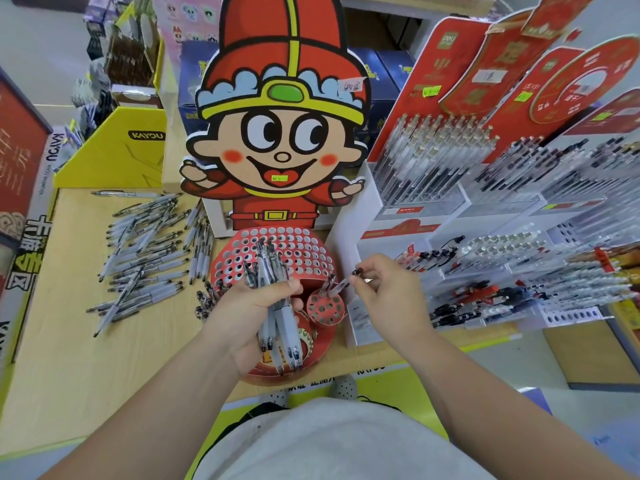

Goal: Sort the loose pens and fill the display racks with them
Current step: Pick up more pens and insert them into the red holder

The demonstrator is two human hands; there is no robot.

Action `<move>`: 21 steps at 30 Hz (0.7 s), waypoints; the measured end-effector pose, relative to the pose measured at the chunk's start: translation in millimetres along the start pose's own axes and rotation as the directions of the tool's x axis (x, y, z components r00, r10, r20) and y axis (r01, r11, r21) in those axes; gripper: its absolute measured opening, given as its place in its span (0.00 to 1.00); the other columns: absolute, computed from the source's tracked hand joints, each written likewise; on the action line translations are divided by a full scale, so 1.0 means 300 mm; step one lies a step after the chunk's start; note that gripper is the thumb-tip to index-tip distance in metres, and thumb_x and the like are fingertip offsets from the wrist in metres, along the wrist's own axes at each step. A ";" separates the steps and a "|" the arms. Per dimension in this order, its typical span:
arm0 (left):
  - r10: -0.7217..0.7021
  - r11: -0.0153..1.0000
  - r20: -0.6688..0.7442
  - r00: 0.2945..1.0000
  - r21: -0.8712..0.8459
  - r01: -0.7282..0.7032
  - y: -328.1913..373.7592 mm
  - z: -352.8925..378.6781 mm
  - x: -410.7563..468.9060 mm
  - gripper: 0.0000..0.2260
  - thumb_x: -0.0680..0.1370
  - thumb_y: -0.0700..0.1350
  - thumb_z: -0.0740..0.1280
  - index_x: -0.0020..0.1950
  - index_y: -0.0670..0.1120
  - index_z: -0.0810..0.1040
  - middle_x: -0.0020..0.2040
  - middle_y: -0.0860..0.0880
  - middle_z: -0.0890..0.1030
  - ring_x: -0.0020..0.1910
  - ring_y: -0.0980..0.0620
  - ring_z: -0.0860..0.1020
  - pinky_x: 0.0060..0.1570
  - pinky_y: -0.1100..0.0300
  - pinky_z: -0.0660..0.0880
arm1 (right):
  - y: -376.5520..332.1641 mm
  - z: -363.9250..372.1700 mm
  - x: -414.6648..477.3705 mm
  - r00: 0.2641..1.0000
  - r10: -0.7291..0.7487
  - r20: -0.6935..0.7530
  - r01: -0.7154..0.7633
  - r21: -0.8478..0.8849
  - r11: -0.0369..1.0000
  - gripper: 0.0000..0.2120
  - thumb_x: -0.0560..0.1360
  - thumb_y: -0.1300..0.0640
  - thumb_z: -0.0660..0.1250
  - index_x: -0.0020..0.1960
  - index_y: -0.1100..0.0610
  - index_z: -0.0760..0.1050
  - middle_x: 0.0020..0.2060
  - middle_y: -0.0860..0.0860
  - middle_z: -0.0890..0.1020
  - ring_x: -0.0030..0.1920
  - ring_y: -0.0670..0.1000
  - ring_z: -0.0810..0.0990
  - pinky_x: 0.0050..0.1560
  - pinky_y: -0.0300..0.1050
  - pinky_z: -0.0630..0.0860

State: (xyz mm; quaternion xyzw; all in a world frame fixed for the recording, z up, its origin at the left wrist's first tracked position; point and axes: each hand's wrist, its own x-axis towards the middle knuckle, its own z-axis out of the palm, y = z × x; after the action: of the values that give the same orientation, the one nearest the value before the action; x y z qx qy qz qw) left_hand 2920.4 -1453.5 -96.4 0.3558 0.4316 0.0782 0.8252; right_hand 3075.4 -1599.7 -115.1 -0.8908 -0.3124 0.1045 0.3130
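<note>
Fig. 1. Non-task surroundings.
A yellow box (114,150) stood at the wooden table's (69,368) far left; blue boxes (190,84) sat behind a cartoon cutout (277,133).

My bare left hand (249,317), centre frame, grips a bundle of clear grey-gripped plastic pens (281,325). Just right, my right hand (389,294) pinches one slim clear pen (341,285) in its fingertips. Both forearms rise from the bottom corners.

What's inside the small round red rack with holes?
The small round red holed rack takes one clear pen, pinched by the right hand; its other visible holes look empty. Below the top is hidden.
</note>
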 end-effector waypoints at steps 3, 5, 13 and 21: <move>0.003 1.000 -0.005 1.000 -0.015 -0.003 0.003 -0.002 -0.004 0.07 0.76 0.38 0.72 0.54 0.40 0.82 0.40 0.46 0.85 0.34 0.51 0.82 0.40 0.53 0.78 | -0.001 0.007 0.002 1.000 -0.010 0.029 0.011 -0.049 0.999 0.05 0.76 0.56 0.73 0.49 0.55 0.79 0.41 0.48 0.84 0.39 0.48 0.82 0.43 0.46 0.79; 0.006 1.000 0.001 1.000 -0.018 -0.006 0.002 -0.004 -0.010 0.06 0.76 0.38 0.72 0.53 0.40 0.81 0.40 0.46 0.85 0.34 0.51 0.82 0.36 0.55 0.79 | -0.005 0.014 0.009 0.999 -0.026 0.027 0.028 -0.069 0.997 0.05 0.76 0.56 0.73 0.50 0.56 0.80 0.42 0.50 0.85 0.40 0.49 0.82 0.41 0.43 0.77; 0.009 0.999 0.011 1.000 -0.037 -0.008 0.010 -0.013 -0.025 0.09 0.73 0.38 0.73 0.53 0.42 0.81 0.40 0.46 0.85 0.35 0.51 0.82 0.34 0.57 0.81 | -0.017 0.041 0.030 0.995 -0.009 0.097 0.020 -0.108 0.994 0.05 0.76 0.57 0.73 0.50 0.57 0.80 0.39 0.48 0.83 0.37 0.46 0.78 0.38 0.38 0.74; -0.016 0.997 0.028 0.999 -0.075 0.018 0.019 -0.017 -0.036 0.04 0.77 0.37 0.69 0.50 0.41 0.82 0.43 0.43 0.85 0.38 0.49 0.82 0.40 0.54 0.78 | -0.020 0.064 0.037 0.994 0.003 0.112 0.011 -0.119 0.993 0.04 0.76 0.57 0.73 0.47 0.56 0.78 0.33 0.41 0.76 0.36 0.47 0.77 0.37 0.40 0.70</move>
State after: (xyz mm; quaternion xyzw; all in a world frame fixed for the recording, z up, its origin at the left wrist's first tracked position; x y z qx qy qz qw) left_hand 2910.8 -1451.2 -87.6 0.3220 0.4199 0.0822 0.8445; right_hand 3073.8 -1579.8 -126.3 -0.9000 -0.3369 0.1349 0.2415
